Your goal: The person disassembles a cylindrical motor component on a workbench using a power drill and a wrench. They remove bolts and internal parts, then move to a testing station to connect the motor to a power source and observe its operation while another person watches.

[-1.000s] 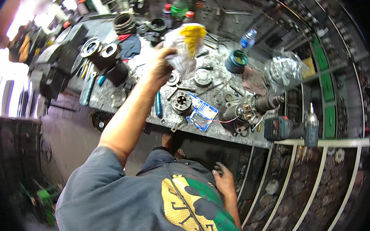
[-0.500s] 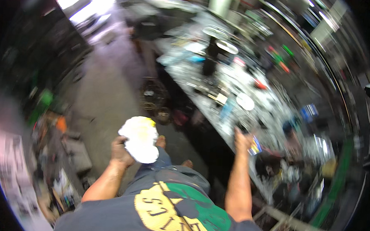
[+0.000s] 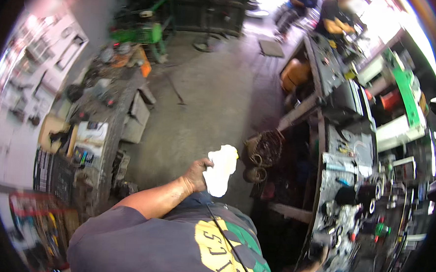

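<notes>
My left hand [image 3: 196, 174] is closed on a bunched white cloth [image 3: 220, 170] with a touch of yellow at its upper edge. It is held out in front of my body, over the concrete floor. At the lower right my right hand [image 3: 322, 258] reaches onto a cluttered workbench [image 3: 337, 164]. Small dark and metal parts lie around that hand. Its fingers are blurred, and whether they grip anything does not show. A black cylindrical part [image 3: 345, 195] stands on the bench farther along.
A second bench [image 3: 126, 89] with tools runs along the left. Baskets [image 3: 264, 148] of dark material sit under the right bench. Far off are a green machine [image 3: 139, 36], a flat plate [image 3: 271, 48] on the floor, and two people, one [image 3: 332, 19] at the far bench.
My view has swung left, bringing the left bench and the two people into sight. The white cloth stays in my left hand. My right hand now appears lower right, still at the bench.
</notes>
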Available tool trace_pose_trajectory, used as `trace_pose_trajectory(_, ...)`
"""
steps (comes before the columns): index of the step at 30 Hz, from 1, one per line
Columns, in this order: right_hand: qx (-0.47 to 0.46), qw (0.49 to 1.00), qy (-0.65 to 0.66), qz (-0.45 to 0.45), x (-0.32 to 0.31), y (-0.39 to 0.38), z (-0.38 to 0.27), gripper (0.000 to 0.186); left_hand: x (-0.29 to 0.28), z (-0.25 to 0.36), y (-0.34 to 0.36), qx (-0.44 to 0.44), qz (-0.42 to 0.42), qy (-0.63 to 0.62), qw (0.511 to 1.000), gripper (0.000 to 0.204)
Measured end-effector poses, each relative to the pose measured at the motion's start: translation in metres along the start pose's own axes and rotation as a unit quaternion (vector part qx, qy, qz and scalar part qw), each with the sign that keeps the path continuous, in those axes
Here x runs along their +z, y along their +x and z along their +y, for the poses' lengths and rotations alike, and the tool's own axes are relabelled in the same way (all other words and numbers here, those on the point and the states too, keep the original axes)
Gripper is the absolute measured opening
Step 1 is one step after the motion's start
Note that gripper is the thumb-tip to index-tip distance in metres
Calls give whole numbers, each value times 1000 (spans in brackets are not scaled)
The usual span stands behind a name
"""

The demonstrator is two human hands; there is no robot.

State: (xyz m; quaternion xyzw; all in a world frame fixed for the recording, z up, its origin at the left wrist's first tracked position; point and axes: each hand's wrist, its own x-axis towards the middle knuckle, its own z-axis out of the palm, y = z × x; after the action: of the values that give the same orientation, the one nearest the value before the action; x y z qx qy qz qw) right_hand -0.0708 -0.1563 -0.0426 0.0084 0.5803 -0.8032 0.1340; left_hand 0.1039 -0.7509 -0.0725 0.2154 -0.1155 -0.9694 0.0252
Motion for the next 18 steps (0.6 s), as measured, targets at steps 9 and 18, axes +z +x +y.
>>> trace_pose_trajectory(9, 292, 915, 145, -237, 485, 159, 99, 68, 50, 167, 50, 37, -59, 23, 997, 80)
trace_pose_trajectory(18, 199, 776, -350, -485, 810, 258, 164, 87, -9, 327, 71, 201, 46, 47, 977, 73)
